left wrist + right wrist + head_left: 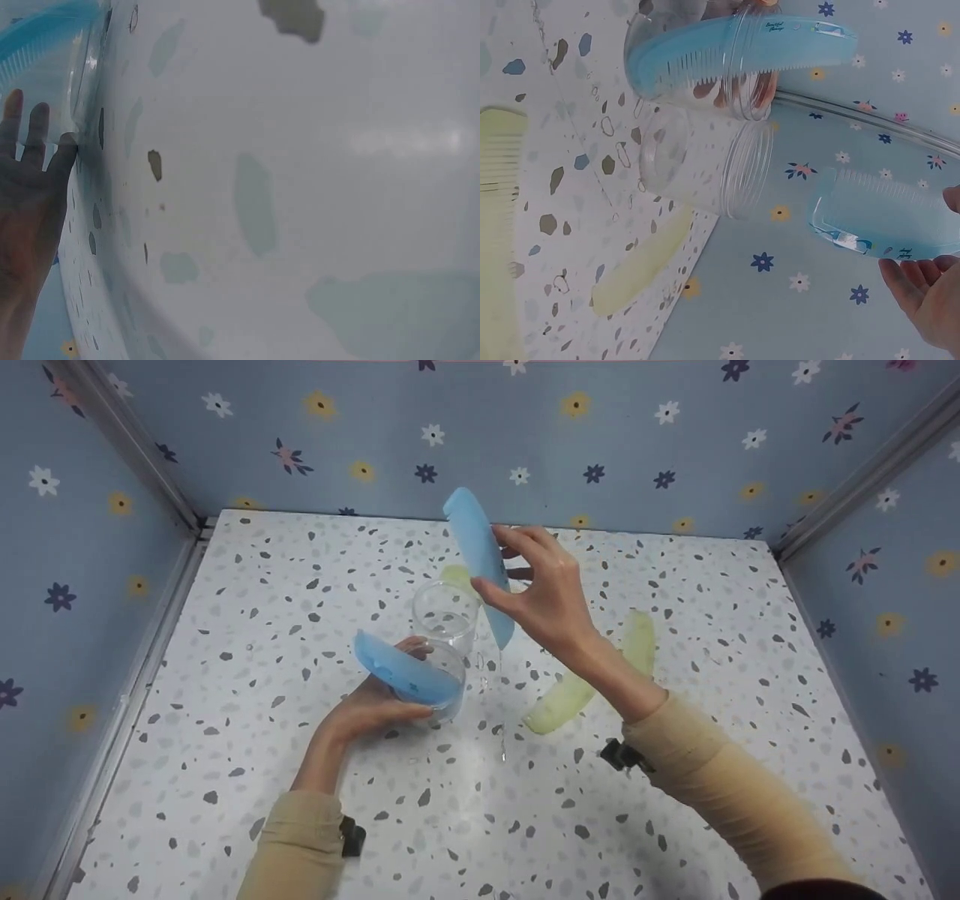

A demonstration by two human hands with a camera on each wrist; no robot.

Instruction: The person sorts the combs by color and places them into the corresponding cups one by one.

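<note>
My left hand (364,712) grips a clear plastic jar (451,660), thumb on the near side and fingers round the far side. A blue comb (409,671) leans in that jar, one end sticking out past the rim. Just behind, a second clear jar (697,161) stands on the table. My right hand (544,585) pinches another blue comb (480,562) in the air, held steeply above and right of the jars. In the right wrist view this comb's (885,221) teeth and small printed lettering show.
A yellow-green comb (454,575) lies behind the jars, partly hidden. Another yellow-green comb (559,706) lies to the right, its middle covered by my right forearm. The speckled white table (247,720) has flowered blue panels (480,442) at its back and sides.
</note>
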